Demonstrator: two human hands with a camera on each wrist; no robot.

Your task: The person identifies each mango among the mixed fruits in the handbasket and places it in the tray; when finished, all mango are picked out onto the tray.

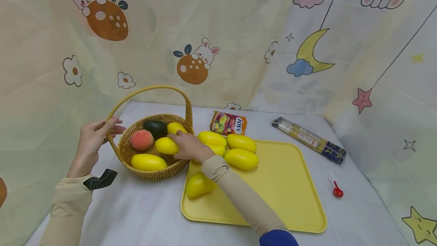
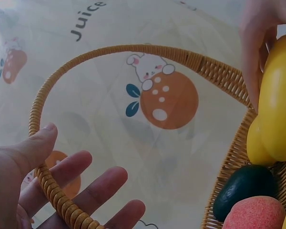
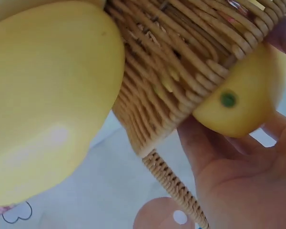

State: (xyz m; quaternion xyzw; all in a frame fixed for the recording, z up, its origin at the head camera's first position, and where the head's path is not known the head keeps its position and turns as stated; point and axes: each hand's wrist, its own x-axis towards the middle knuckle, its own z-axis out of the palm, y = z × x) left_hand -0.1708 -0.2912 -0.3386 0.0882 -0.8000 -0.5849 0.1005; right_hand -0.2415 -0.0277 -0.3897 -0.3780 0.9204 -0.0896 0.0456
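Observation:
A wicker basket with an arched handle stands at the left of the table. My left hand is at the handle's left side, thumb in front and fingers loosely spread behind it. In the basket lie a pink-red peach, a dark green avocado and yellow mangoes. My right hand reaches over the basket's right rim and grips a mango between thumb and fingers. In the right wrist view, the wicker side covers part of that mango.
A yellow tray right of the basket carries several more mangoes, under and beside my right forearm. Behind it lies a Fox's candy packet. A long noodle-like packet and a red lollipop are on the right.

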